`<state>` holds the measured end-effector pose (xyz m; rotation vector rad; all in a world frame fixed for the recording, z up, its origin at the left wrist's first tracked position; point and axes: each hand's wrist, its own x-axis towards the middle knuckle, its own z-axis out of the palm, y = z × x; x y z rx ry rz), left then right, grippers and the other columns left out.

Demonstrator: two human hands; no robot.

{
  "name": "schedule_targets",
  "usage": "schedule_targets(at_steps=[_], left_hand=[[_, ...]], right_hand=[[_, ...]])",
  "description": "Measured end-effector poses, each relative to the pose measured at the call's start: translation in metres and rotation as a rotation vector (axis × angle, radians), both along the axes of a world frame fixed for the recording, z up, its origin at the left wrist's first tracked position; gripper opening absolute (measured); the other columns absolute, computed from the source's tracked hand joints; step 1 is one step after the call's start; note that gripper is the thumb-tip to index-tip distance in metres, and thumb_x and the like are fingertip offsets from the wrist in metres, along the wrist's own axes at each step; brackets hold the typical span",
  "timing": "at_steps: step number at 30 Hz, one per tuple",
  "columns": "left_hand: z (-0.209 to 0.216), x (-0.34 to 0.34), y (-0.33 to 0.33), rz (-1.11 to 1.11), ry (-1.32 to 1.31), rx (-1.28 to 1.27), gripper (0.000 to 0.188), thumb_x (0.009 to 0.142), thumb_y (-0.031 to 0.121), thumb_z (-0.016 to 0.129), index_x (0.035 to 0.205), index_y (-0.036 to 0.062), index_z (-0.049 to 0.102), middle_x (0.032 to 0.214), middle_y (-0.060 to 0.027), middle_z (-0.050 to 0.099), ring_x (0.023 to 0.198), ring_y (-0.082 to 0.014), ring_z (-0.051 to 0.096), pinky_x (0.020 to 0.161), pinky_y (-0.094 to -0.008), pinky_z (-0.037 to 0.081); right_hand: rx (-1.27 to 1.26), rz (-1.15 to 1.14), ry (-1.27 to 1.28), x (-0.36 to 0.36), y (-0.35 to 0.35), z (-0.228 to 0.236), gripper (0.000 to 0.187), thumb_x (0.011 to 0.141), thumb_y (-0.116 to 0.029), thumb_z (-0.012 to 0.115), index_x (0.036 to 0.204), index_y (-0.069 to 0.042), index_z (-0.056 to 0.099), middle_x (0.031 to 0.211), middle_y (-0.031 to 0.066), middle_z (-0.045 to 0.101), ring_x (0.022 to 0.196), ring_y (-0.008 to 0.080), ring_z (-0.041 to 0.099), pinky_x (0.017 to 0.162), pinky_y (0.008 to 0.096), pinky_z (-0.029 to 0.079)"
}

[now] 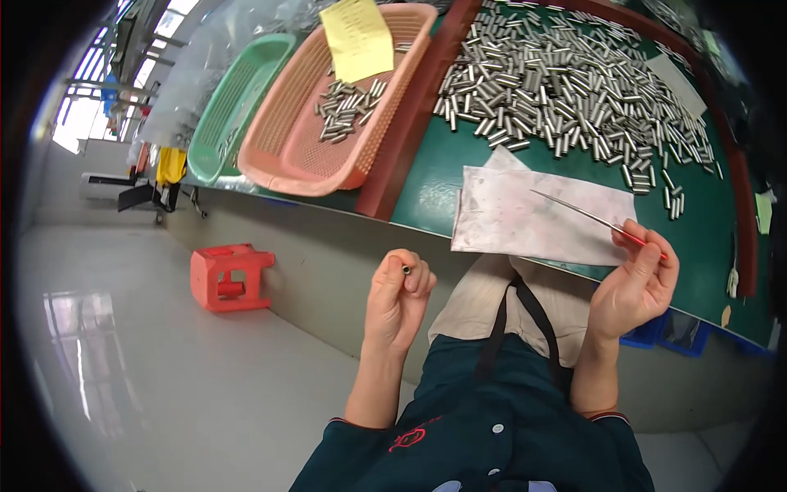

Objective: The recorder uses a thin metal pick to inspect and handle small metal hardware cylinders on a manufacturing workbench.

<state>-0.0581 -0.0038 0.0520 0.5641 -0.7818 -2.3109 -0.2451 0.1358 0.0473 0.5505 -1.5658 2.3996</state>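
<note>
My left hand (399,297) is closed, pinching a small metal tube (406,270) whose dark open end points up between thumb and fingers. It is held off the table's front edge. On the right, my right hand (636,283) grips the red handle of a thin tapered needle file (575,210). The file's tip points left, above a stained white cloth (525,234) lying folded along the table's front edge. Beyond the cloth, a large heap of short shiny metal tubes (557,82) covers the green tabletop (426,184).
Left of a dark red wooden divider (399,152) stands a pink basket (258,160) with some metal tubes and a yellow note (358,39). Beside it is a green basket (209,135). A red plastic stool (215,279) is on the floor. Blue bins (684,336) sit under the table.
</note>
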Motion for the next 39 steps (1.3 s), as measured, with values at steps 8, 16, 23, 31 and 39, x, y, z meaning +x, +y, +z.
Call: schedule_targets(at_steps=[8,16,23,31,39], left_hand=[[-0.034,0.027,0.001,0.206,-0.059,0.318,0.019,0.090,0.023,0.043,0.084,0.0052,0.049,0.060,0.0024,0.031,0.055,-0.0083,0.028,0.057,-0.0219,0.029],[-0.048,0.035,-0.002,0.246,-0.086,0.418,0.020,0.090,0.023,0.045,0.086,0.0045,0.050,0.062,0.0019,0.034,0.056,-0.0084,0.031,0.057,-0.0217,0.031],[-0.054,0.040,-0.002,0.283,-0.122,0.467,0.018,0.088,0.023,0.048,0.090,0.0046,0.049,0.065,0.0011,0.041,0.059,-0.0079,0.038,0.059,-0.0212,0.036],[-0.055,0.041,-0.003,0.268,-0.062,0.625,0.018,0.088,0.022,0.050,0.091,0.0043,0.049,0.066,0.0005,0.044,0.061,-0.0081,0.042,0.061,-0.0211,0.038],[-0.060,0.043,0.000,0.175,0.023,0.583,0.017,0.087,0.020,0.051,0.092,0.0036,0.050,0.065,-0.0001,0.042,0.060,-0.0100,0.039,0.060,-0.0226,0.035]], right_hand=[[0.082,-0.005,0.005,0.001,-0.001,-0.004,0.017,0.090,-0.009,0.041,0.095,0.005,0.049,0.085,0.0202,0.059,0.074,0.0235,0.060,0.064,0.0311,0.051],[0.158,-0.040,0.030,0.001,-0.002,-0.003,0.017,0.090,-0.010,0.041,0.095,0.005,0.049,0.086,0.0199,0.060,0.073,0.0217,0.060,0.066,0.0292,0.050],[0.162,-0.046,0.035,0.000,-0.003,-0.004,0.018,0.090,-0.011,0.042,0.095,0.004,0.049,0.086,0.0198,0.060,0.073,0.0217,0.060,0.067,0.0302,0.051],[0.171,-0.051,0.038,0.001,-0.004,-0.003,0.017,0.090,-0.011,0.043,0.095,0.004,0.050,0.086,0.0199,0.060,0.072,0.0220,0.061,0.068,0.0304,0.051],[0.157,-0.046,0.043,-0.001,-0.002,-0.005,0.018,0.089,-0.011,0.043,0.094,0.005,0.050,0.086,0.0202,0.060,0.073,0.0223,0.061,0.068,0.0313,0.051]])
